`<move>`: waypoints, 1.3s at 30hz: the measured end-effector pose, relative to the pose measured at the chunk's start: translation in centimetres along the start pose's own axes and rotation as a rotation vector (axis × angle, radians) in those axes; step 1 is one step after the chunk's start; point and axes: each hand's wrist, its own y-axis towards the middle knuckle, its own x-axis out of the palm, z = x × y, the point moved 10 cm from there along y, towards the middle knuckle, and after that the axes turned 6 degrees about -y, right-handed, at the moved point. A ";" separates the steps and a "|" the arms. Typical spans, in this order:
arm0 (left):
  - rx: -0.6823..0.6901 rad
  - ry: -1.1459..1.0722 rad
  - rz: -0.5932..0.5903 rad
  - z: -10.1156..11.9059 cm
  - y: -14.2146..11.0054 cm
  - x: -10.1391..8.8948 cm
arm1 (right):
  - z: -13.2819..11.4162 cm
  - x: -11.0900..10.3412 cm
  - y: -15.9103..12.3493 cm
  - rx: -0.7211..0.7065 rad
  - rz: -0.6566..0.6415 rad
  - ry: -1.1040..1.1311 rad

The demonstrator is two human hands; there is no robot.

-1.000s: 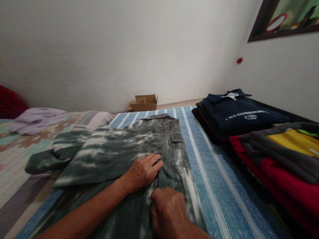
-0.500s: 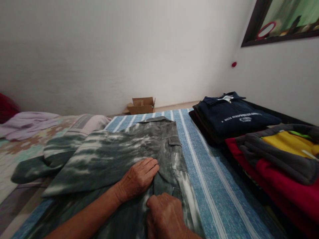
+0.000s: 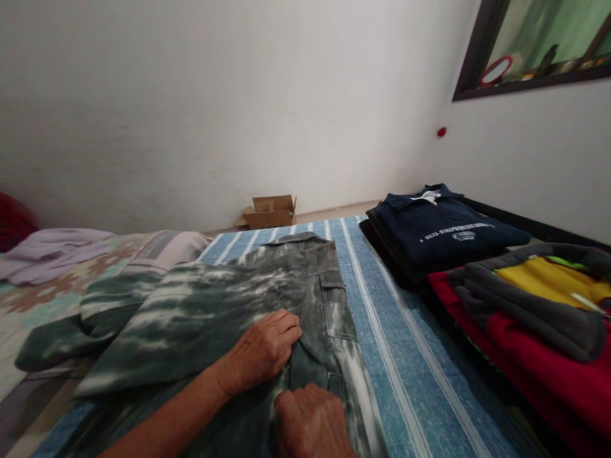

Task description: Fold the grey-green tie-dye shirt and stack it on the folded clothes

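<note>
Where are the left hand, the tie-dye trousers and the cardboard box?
left hand [image 3: 265, 348], head view, on the back of the hand.
tie-dye trousers [image 3: 329, 312], head view, on the side pocket panel.
cardboard box [image 3: 270, 212], head view, on its front wall.

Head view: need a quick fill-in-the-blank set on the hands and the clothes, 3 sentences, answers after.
1. Both the left hand and the right hand rest on the grey-green tie-dye ____.
2. The garment lies on a bedsheet with blue and white ____.
3. The folded navy shirt tops a pile on the person's ____ side, beyond the red and grey pile.

Missing words: garment; stripes; right
</note>
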 end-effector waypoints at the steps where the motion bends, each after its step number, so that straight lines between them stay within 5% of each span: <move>1: -0.017 -0.003 -0.029 -0.2 0.0 0.2 | 0.1 0.3 -0.2 0.006 0.016 -0.006; 11: -0.177 0.034 -0.297 -1.2 0.7 1.4 | 0.0 0.1 1.1 0.001 0.034 -0.022; 18: -0.252 0.059 -0.405 -2.0 1.4 1.0 | -0.7 4.1 0.0 -0.072 -0.261 -0.075; 21: -0.329 0.130 -0.364 -2.2 3.4 0.1 | -0.9 4.5 0.0 -0.093 -0.305 -0.055; 25: -0.288 0.102 -0.112 -0.5 8.7 -1.0 | -1.0 4.1 0.4 -0.091 -0.296 -0.045; 29: -0.352 0.041 -0.062 -1.6 11.4 2.3 | -1.1 4.5 0.1 -0.094 -0.328 -0.045; 33: -0.504 0.018 -0.180 -4.9 9.9 6.3 | -1.0 4.9 -0.4 -0.096 -0.306 -0.066; 39: -0.543 0.014 -0.207 -6.1 8.6 6.9 | -0.9 4.1 -0.2 -0.104 -0.236 -0.081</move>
